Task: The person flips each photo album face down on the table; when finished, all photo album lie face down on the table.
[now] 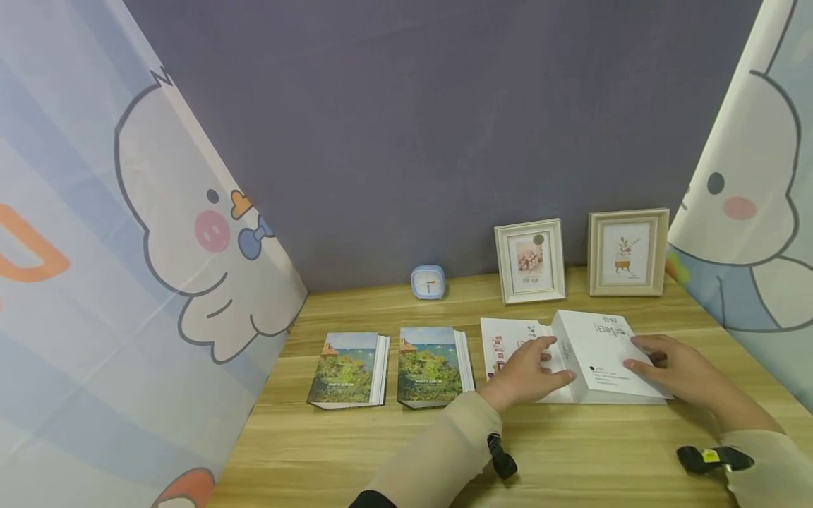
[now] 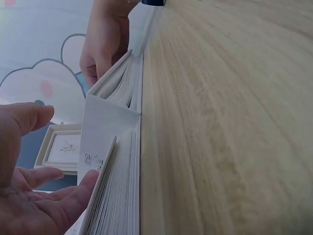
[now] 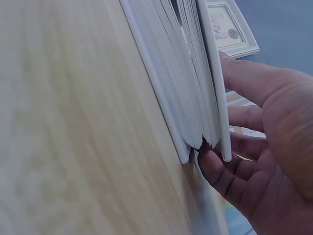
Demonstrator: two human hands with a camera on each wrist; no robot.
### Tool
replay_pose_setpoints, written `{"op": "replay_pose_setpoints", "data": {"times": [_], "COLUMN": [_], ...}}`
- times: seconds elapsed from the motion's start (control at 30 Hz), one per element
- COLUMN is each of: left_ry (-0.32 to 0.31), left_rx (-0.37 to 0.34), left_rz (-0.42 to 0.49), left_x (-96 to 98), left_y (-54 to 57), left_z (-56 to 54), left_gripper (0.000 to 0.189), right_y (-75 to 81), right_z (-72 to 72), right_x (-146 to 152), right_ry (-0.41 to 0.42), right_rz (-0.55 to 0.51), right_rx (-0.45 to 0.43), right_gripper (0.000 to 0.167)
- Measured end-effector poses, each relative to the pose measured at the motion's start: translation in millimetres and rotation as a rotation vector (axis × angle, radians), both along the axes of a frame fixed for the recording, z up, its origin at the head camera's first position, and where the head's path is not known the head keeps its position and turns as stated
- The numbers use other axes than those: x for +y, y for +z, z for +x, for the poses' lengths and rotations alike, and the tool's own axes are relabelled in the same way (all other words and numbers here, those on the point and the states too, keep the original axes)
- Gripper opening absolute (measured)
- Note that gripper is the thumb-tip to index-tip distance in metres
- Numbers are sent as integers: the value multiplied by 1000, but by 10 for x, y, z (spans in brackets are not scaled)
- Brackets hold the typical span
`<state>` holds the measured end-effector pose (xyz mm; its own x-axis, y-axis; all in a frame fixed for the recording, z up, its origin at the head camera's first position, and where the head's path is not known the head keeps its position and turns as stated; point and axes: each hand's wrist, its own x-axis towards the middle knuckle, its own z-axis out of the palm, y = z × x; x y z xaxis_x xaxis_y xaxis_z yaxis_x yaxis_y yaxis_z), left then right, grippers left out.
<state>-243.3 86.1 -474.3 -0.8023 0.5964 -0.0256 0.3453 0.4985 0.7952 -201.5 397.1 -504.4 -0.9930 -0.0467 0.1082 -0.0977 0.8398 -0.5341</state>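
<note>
Two thick white albums lie side by side at the right of the table. Printed with dark lettering, the right white album (image 1: 610, 353) has its spine toward my left hand (image 1: 527, 370). My right hand (image 1: 682, 370) grips this album's right edge, and the right wrist view shows its fingers on the cover (image 3: 224, 107) and one fingertip at the page corner. The left white album (image 1: 502, 335), with pink print, is partly hidden by my left hand. That hand's fingers are loosely spread, one fingertip (image 2: 89, 178) touching the album's cover in the left wrist view.
Left of the white albums lie two landscape-covered photo albums, one farther left (image 1: 343, 370) and one nearer (image 1: 432, 367). A small blue clock (image 1: 428, 282) stands at the back. Two picture frames, one white (image 1: 498, 261) and one beige (image 1: 593, 254), lean by the grey backdrop (image 1: 413, 141).
</note>
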Motion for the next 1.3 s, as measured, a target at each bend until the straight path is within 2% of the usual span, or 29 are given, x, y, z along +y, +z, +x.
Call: {"op": "replay_pose_setpoints", "data": {"times": [0.27,0.47,0.57,0.77,0.9,1.0,1.1,1.3], "left_ry": [-48,-98,-115,-102,-94,-89,-82,-73], "left_rx": [46,56,57,23,33,49,36,-118], "left_rz": [-96,-88,-94,-115,-144,-104,-25,154], "left_x": [136,179,199,244,253,255,249,254], "left_y": [-34,-59,-47,0,9,-1,-16,-35], "left_z": [31,36,44,86,120,119,105,105], "left_gripper": [74,57,58,64,71,71,68,69], "right_y": [4,-5,-10,-26,-36,-34,-26,-18], "right_z": [18,11,12,20,18,18,15,14], "right_x": [-30,-29,-23,-10,-5,-8,-12,-17], "right_ry": [18,16,15,1,-5,-10,-14,-16], "right_rz": [-40,-42,-45,-40,-42,-47,-54,-71], "right_rx": [0,4,4,16,1,-4,-13,-28], "right_gripper": [75,73,74,74,76,77,77,76]}}
